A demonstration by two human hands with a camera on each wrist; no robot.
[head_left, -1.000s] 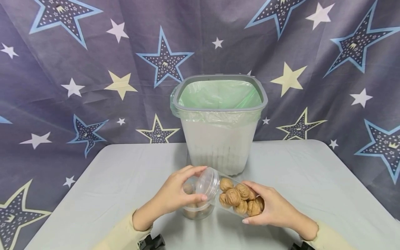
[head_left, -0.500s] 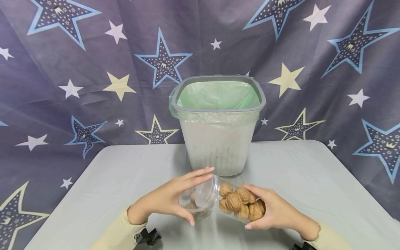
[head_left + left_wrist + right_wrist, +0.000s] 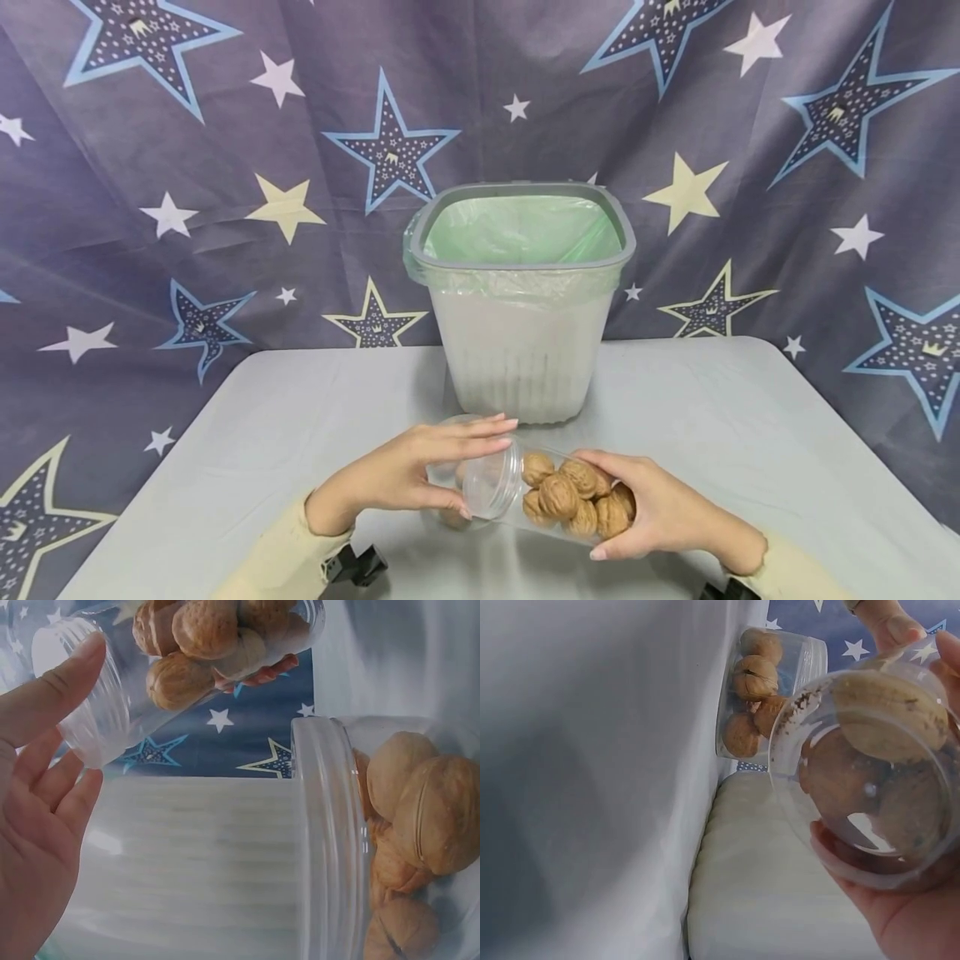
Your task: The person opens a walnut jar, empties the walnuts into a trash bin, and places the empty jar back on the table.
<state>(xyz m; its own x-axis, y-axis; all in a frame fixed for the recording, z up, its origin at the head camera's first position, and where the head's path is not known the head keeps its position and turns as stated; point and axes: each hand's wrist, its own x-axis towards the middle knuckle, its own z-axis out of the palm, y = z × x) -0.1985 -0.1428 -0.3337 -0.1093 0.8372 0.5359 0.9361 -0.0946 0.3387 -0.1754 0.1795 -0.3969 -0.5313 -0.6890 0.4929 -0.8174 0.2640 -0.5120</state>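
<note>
My right hand [image 3: 660, 508] grips the base end of a clear plastic jar [image 3: 573, 492], lying tilted above the table with its lid end to the left. Several walnuts [image 3: 558, 497] are inside. At the other end, my left hand [image 3: 405, 473] holds the clear screw lid [image 3: 483, 487], fingers over the top and thumb below. In the left wrist view, thumb and fingertips meet the lid's ridged edge. A second clear jar [image 3: 330, 847] with walnuts [image 3: 442, 814] stands upright on the table, partly hidden behind my left hand in the head view.
A pale bin [image 3: 525, 350] with a grey rim and green liner bag [image 3: 525, 229] stands behind the jars, near the table's far edge. The table [image 3: 285, 433] has a light grey cover. A star-printed curtain [image 3: 480, 125] hangs behind it.
The left hand's fingers opened and shifted on the lid, then its thumb came back against it. The held jar has sunk a little and lies nearer to level. The right hand keeps its grip.
</note>
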